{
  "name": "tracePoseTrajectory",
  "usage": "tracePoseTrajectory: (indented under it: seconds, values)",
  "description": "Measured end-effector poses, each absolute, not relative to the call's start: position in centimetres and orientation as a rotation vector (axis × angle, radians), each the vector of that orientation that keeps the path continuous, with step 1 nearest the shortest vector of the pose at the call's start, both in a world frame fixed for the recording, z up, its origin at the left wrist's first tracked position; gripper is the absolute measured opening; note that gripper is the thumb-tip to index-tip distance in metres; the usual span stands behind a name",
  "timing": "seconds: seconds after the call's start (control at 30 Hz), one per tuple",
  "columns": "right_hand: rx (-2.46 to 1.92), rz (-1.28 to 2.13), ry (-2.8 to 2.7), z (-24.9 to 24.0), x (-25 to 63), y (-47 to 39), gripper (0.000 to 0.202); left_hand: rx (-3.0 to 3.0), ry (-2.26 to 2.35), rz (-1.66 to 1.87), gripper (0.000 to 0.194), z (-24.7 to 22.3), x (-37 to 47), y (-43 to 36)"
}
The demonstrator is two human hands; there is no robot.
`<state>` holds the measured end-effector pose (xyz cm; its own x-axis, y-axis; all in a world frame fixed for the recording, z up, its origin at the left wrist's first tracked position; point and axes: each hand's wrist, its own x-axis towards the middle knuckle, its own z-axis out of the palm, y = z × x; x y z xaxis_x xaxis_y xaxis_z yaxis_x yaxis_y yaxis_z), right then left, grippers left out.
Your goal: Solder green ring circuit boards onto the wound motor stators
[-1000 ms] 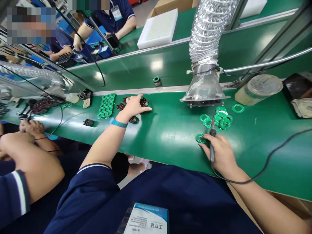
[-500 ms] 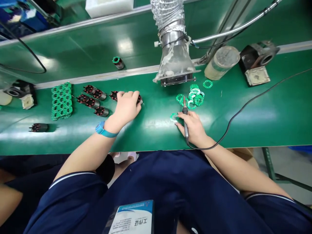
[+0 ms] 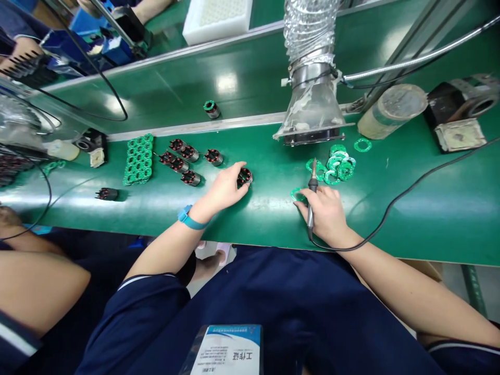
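About midway between the front and back edges of the green tabletop (image 3: 265, 221), the left hand (image 3: 224, 188) grasps a dark metal cylinder (image 3: 245, 178) with copper-coloured windings. To its right, nearer the front edge, the right hand (image 3: 328, 211) pinches a green ring-shaped board (image 3: 296, 193) and holds a dark, pencil-shaped soldering iron (image 3: 311, 211). A pile of green rings (image 3: 339, 165) lies toward the back edge.

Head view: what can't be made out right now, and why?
All in the head view:
Metal part: left side, behind the left hand.
Green ring: right edge, behind the right hand.
Ring heap: exact count; rings overlap, partly behind the soldering iron.
Badge: fine print too small; bottom cut off by the picture's edge.
Co-worker's hand: what it holds; left edge cuts it off.
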<state>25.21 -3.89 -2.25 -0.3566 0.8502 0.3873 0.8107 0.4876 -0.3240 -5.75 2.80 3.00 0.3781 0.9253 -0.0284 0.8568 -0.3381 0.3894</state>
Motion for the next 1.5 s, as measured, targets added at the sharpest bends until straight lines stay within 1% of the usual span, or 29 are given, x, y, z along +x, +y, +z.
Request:
tracePoseTrajectory:
  seconds: [0.1, 0.23, 0.33, 0.43, 0.5, 0.63, 0.73, 0.8, 0.87, 1.0, 1.1, 1.2, 1.37, 1.5]
  values:
    - [-1.377, 0.086, -2.215, -2.1, 25.1, -4.4, 0.025, 2.271, 1.519, 0.374, 0.052, 2.1, -4.0, 0.6]
    - [-1.28, 0.202, -2.192, -1.7, 24.6, -4.9, 0.028, 2.242, 1.492, 0.485, 0.056, 1.3, -1.1, -2.3]
    - [-1.181, 0.298, -2.233, -1.6, 23.7, -4.8, 0.029, 2.213, 1.474, 0.531, 0.054, 1.2, 0.6, -3.4]
    - [-1.121, 0.305, -2.246, -1.9, 22.8, -4.5, 0.026, 2.206, 1.396, 0.52, 0.054, 1.4, 1.1, -3.8]
    - [-1.093, 0.308, -2.227, -2.3, 22.4, -4.4, 0.023, 2.23, 1.323, 0.51, 0.062, 1.4, 0.8, -3.9]
    - [-1.093, 0.408, -2.133, -2.8, 22.1, -4.5, 0.023, 2.323, 1.28, 0.492, 0.088, 0.8, -0.1, -3.8]
    - [-1.12, 0.468, -2.014, -2.7, 22.2, -4.4, 0.027, 2.372, 1.315, 0.496, 0.095, -0.2, -0.3, -3.6]
    - [-1.122, 0.478, -1.96, -2.5, 22.3, -4.3, 0.028, 2.394, 1.313, 0.518, 0.096, -0.8, -0.2, -3.5]
    - [-1.116, 0.477, -1.929, -2.3, 22.4, -4.1, 0.03, 2.415, 1.301, 0.549, 0.089, -1.3, 0.1, -3.3]
    - [-1.146, 0.522, -1.874, -2.1, 22.6, -4.1, 0.028, 2.398, 1.258, 0.706, 0.061, -1.7, 0.4, -2.7]
    - [-1.193, 0.605, -1.818, -2.1, 23.0, -4.3, 0.026, 2.334, 1.156, 0.755, 0.047, -0.9, 0.2, -2.1]
    - [-1.178, 0.68, -1.777, -2.3, 23.4, -4.4, 0.024, 2.286, 1.068, 0.611, 0.042, 0.7, -0.2, -1.6]
    - [-1.197, 0.675, -1.829, -2.6, 23.7, -4.1, 0.018, 2.255, 1.114, 0.37, 0.05, 3.0, -0.1, -1.4]
    - [-1.213, 0.517, -2.024, -2.5, 24.2, -4.2, 0.024, 2.306, 1.143, 0.283, 0.038, 3.7, 0.6, -1.4]
